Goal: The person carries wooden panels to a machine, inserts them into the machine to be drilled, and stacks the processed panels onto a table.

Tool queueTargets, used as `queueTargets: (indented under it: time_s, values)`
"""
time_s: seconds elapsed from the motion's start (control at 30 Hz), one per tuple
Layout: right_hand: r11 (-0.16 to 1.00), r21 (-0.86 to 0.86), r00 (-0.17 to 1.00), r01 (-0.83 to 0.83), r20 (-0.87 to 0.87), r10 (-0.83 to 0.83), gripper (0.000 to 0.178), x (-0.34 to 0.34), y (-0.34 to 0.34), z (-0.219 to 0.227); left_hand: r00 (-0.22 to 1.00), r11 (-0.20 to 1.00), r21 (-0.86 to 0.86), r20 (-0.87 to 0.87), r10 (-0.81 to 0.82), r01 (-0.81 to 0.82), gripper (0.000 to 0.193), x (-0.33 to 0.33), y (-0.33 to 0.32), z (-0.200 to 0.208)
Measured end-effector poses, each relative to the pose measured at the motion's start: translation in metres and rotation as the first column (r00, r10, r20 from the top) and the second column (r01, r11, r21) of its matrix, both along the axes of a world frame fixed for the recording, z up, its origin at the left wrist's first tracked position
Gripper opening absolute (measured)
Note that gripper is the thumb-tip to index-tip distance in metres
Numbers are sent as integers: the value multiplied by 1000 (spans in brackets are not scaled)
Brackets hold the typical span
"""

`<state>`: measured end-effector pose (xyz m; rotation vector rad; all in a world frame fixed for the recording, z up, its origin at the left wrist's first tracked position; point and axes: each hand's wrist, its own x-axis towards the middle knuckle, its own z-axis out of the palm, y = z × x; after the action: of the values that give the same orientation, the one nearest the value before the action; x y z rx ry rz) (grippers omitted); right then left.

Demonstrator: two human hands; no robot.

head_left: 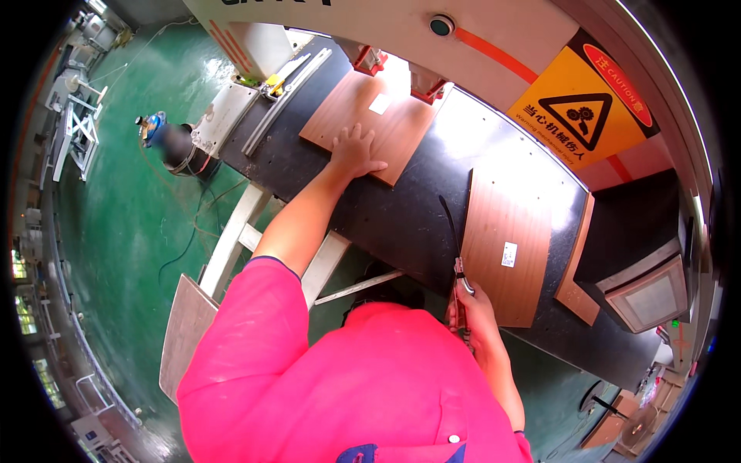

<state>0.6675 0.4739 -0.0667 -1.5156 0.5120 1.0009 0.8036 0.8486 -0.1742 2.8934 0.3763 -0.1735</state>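
Note:
My left hand [356, 152] lies flat with fingers spread on a brown wood-grain panel [409, 135], near the panel's front edge. That panel rests on the black machine table [367, 212], its far edge under the red-tipped parts of the machine. Down at the right, my right hand [482, 315] is wrapped round an air blow gun [461, 272] with a long, thin, dark nozzle pointing away from me. Beside the nozzle lies a second brown panel [502, 216] with a white label [509, 255]. The blow gun's lower part is partly hidden by my fingers.
A machine housing [494, 92] with an orange warning sign [584, 108] overhangs the table's far side. A narrow brown board [577, 282] lies near a screen [648, 293] at right. Metal rails [285, 100] sit at left. A grey board [185, 332] leans by the table legs.

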Motion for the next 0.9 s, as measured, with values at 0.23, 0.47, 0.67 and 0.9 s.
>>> queueTargets:
  time_s: [0.23,0.47,0.67,0.9]
  values:
    - [999,7,998,-44,53,43,31,2,12,8,1000,1000,6,-12,11,-11,91,3,-5,5]
    - [998,59,996,-32,80,27,27,-2,6,18,959,986,-166,281,28,20,76,-3,-10,36]
    - [992,116,993,40,108,-52,29,-9,-12,8,519,908,-195,854,-27,370,63,-9,-57,194]
    - [989,138,993,56,94,-70,30,-9,-14,11,495,940,129,822,-279,315,71,23,-54,193]
